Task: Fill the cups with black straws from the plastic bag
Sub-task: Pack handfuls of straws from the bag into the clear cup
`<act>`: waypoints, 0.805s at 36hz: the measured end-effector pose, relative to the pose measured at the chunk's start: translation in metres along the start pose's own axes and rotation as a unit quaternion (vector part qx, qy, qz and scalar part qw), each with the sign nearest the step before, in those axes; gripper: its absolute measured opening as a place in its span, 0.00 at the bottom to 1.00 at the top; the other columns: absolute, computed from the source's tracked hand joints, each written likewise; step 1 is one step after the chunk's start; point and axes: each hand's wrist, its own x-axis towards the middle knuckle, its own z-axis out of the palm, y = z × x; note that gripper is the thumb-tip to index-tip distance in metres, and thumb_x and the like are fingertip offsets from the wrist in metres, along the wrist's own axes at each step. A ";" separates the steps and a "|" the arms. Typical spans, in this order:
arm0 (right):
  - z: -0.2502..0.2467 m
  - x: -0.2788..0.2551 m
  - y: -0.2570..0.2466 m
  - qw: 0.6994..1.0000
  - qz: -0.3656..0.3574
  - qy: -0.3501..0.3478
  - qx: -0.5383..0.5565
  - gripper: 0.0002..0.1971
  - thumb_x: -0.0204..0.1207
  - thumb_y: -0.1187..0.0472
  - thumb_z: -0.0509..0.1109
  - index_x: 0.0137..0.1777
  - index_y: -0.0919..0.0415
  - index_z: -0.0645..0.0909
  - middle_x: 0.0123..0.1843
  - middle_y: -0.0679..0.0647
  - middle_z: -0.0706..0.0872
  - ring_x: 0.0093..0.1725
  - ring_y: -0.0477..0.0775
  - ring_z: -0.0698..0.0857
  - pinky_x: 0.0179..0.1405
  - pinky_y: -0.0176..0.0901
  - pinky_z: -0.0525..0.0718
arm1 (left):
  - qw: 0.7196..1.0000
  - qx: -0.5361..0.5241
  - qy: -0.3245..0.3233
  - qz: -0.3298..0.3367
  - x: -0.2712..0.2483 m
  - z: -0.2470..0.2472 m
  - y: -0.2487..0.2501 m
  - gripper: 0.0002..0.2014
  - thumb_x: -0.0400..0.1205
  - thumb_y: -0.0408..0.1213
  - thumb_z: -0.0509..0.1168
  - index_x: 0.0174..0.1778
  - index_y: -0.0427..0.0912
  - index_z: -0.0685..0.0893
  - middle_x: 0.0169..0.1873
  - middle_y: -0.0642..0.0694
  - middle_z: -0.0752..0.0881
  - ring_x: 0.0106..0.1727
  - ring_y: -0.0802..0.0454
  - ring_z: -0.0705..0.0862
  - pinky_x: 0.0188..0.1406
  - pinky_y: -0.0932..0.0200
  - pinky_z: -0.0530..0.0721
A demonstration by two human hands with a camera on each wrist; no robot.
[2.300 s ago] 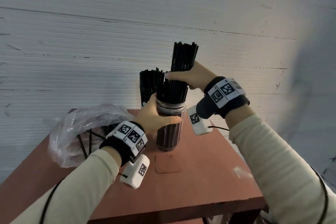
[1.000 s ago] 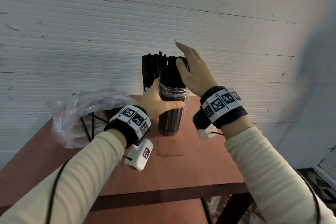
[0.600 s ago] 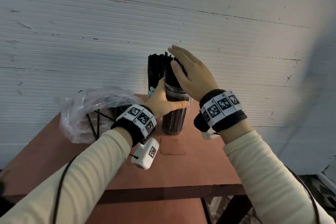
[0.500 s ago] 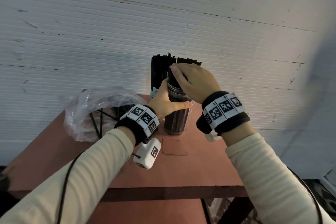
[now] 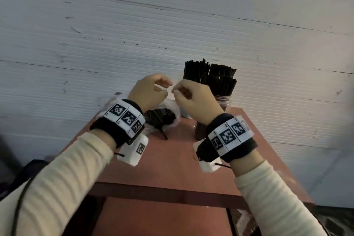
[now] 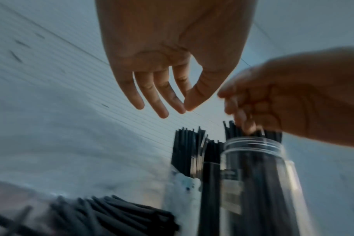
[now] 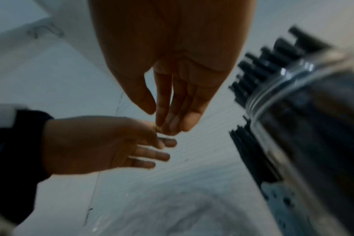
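A clear cup (image 5: 224,99) packed with black straws (image 5: 222,82) stands at the back right of the red table (image 5: 172,161). A second cup's straws (image 5: 195,71) rise just behind it. The plastic bag (image 5: 173,110) lies left of the cups, its black straws (image 5: 160,118) showing at the mouth. My left hand (image 5: 165,86) and right hand (image 5: 178,91) hover close together above the bag, fingers loosely bent, holding nothing. The left wrist view shows the left hand (image 6: 164,108) empty above the clear cup (image 6: 253,175). In the right wrist view the right hand (image 7: 168,123) is empty too.
A white ribbed wall (image 5: 134,34) rises directly behind the table. One loose straw (image 5: 164,134) sticks out of the bag onto the tabletop. The table's front edge (image 5: 162,190) is near my forearms, with a lower shelf beneath it.
My left hand has let go of the clear cup and my right hand has lifted off the straw tops. Both have moved left and now hang over the bag.
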 end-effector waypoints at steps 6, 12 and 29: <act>0.050 0.004 -0.004 0.950 0.075 -0.286 -0.098 0.17 0.85 0.54 0.60 0.68 0.60 0.80 0.64 0.58 0.84 0.63 0.57 0.81 0.58 0.42 0.76 | 0.982 0.181 0.056 -0.002 -0.006 -0.044 -0.030 0.10 0.75 0.38 0.69 0.44 0.61 0.85 0.56 0.54 0.83 0.58 0.50 0.82 0.58 0.47 0.80; 0.082 0.012 0.001 0.889 0.098 -0.414 -0.168 0.26 0.88 0.49 0.54 0.82 0.59 0.63 0.82 0.59 0.66 0.81 0.61 0.64 0.79 0.50 0.61 | 0.962 0.237 -0.124 -0.049 -0.009 -0.058 -0.051 0.23 0.76 0.33 0.68 0.53 0.71 0.80 0.72 0.44 0.76 0.61 0.41 0.82 0.60 0.42 0.83; 0.111 0.039 0.038 0.874 0.239 -0.351 -0.234 0.40 0.81 0.36 0.56 0.85 0.57 0.49 0.84 0.60 0.61 0.81 0.63 0.64 0.80 0.56 0.62 | 0.991 0.115 -0.074 -0.009 0.008 -0.049 -0.061 0.30 0.74 0.18 0.62 0.56 0.62 0.86 0.64 0.49 0.83 0.67 0.51 0.80 0.60 0.49 0.85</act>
